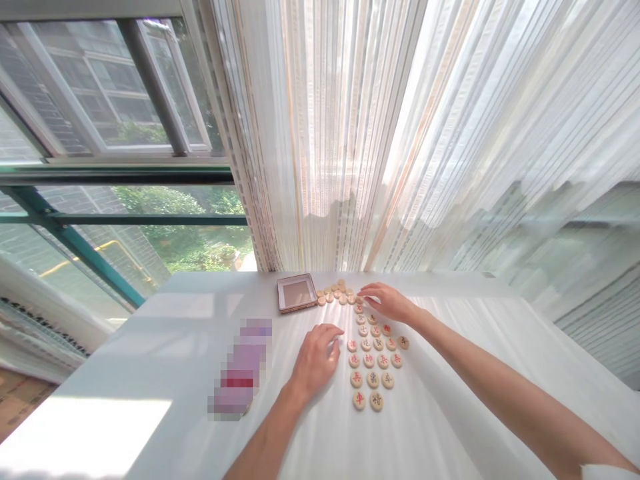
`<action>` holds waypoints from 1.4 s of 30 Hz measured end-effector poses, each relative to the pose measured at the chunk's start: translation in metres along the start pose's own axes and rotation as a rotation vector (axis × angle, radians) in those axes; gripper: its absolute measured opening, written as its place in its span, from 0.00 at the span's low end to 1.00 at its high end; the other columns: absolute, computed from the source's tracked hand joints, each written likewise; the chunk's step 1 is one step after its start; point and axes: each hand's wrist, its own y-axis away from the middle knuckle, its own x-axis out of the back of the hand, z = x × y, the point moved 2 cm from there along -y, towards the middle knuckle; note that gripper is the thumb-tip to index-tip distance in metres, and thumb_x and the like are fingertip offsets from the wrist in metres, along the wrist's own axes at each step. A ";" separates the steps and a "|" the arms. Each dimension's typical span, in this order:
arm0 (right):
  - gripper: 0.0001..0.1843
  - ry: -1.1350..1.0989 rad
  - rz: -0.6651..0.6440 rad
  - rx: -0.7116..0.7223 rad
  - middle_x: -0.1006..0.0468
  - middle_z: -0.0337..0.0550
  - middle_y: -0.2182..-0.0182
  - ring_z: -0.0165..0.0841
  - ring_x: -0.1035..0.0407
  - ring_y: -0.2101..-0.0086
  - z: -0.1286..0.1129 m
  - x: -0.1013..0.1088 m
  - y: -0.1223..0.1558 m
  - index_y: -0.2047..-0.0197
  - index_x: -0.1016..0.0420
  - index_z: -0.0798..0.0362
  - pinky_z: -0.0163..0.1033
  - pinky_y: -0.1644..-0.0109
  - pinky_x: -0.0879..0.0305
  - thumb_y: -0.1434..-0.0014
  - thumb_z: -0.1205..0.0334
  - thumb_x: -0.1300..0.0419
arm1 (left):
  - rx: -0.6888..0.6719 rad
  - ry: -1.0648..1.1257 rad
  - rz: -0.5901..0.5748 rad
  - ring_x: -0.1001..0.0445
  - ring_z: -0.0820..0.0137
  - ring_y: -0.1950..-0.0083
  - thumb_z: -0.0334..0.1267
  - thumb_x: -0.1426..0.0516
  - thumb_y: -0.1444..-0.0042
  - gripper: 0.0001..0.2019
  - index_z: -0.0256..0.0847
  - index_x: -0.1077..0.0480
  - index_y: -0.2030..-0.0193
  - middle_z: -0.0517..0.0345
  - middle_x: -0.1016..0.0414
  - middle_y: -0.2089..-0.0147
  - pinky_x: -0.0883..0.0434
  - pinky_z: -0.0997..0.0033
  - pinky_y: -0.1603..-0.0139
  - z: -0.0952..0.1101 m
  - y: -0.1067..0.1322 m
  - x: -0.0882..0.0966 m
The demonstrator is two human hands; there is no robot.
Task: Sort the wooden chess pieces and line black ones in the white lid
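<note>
Several round wooden Chinese chess pieces [379, 344] with red or dark characters lie in uneven rows on the white table. My right hand [387, 301] reaches to the far end of these rows, its fingertips and thumb closed on one chess piece [359, 300], partly covered by the fingers. My left hand [317, 353] rests left of the rows, its fingers loosely bent and apart, with nothing in it. A loose cluster of chess pieces [342, 291] lies beyond my hands, between the open box and my right hand.
A shallow brown-rimmed box [281, 309] stands near the far edge of the white table [185, 373]. A blurred-out purple object [243, 373] lies left of my left hand. Striped sheer curtains [340, 133] hang behind the table, with a window [125, 87] at left.
</note>
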 end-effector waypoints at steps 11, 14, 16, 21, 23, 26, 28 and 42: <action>0.10 0.006 0.047 -0.145 0.16 0.45 0.62 0.42 0.23 0.59 0.012 0.005 0.012 0.59 0.18 0.48 0.46 0.53 0.27 0.36 0.59 0.42 | 0.000 0.017 -0.004 0.25 0.60 0.49 0.28 0.46 0.36 0.12 0.44 0.26 0.51 0.51 0.22 0.52 0.26 0.54 0.46 -0.002 0.000 0.000; 0.09 -0.021 0.062 -0.180 0.18 0.44 0.66 0.40 0.24 0.61 0.009 0.008 0.013 0.61 0.19 0.48 0.44 0.54 0.27 0.37 0.60 0.42 | 0.007 0.035 0.003 0.25 0.60 0.49 0.29 0.46 0.36 0.12 0.44 0.26 0.51 0.52 0.22 0.52 0.26 0.54 0.46 -0.003 0.000 0.000; 0.09 -0.054 0.075 -0.195 0.19 0.44 0.65 0.39 0.24 0.63 0.004 0.012 0.014 0.59 0.19 0.49 0.44 0.54 0.27 0.39 0.62 0.41 | 0.010 0.044 0.005 0.25 0.60 0.49 0.29 0.46 0.36 0.12 0.45 0.26 0.51 0.52 0.23 0.52 0.26 0.55 0.46 -0.004 0.000 0.000; 0.12 -0.197 0.107 -0.196 0.19 0.46 0.59 0.35 0.23 0.64 -0.034 0.033 0.024 0.54 0.20 0.50 0.41 0.57 0.24 0.35 0.58 0.43 | 0.031 0.079 0.036 0.24 0.63 0.52 0.30 0.47 0.35 0.12 0.45 0.27 0.49 0.53 0.23 0.53 0.26 0.57 0.48 0.001 0.000 0.002; 0.13 -0.265 0.102 -0.184 0.18 0.45 0.60 0.34 0.23 0.63 -0.058 0.041 0.034 0.53 0.20 0.50 0.39 0.57 0.23 0.34 0.55 0.43 | 0.021 0.094 0.049 0.24 0.63 0.52 0.32 0.47 0.34 0.10 0.45 0.27 0.50 0.54 0.22 0.54 0.26 0.58 0.48 0.006 0.000 0.003; 0.15 -0.432 0.095 -0.206 0.19 0.44 0.57 0.35 0.23 0.59 -0.091 0.046 0.054 0.50 0.21 0.48 0.40 0.54 0.23 0.32 0.52 0.43 | -0.011 0.106 0.046 0.23 0.64 0.55 0.34 0.46 0.33 0.08 0.44 0.28 0.51 0.54 0.22 0.56 0.26 0.60 0.50 0.014 0.001 0.005; 0.14 -0.596 0.098 -0.260 0.19 0.44 0.55 0.37 0.23 0.57 -0.106 0.041 0.068 0.50 0.22 0.48 0.42 0.52 0.23 0.32 0.52 0.42 | -0.039 0.113 0.047 0.23 0.66 0.56 0.34 0.46 0.32 0.07 0.44 0.28 0.51 0.54 0.22 0.57 0.26 0.62 0.52 0.018 0.002 0.005; 0.16 -1.013 0.188 -0.344 0.27 0.48 0.49 0.39 0.24 0.52 -0.115 0.006 0.107 0.44 0.26 0.45 0.46 0.47 0.25 0.28 0.51 0.47 | -0.048 0.140 0.007 0.25 0.67 0.58 0.33 0.46 0.33 0.06 0.43 0.28 0.54 0.55 0.23 0.58 0.27 0.64 0.55 0.014 0.002 0.005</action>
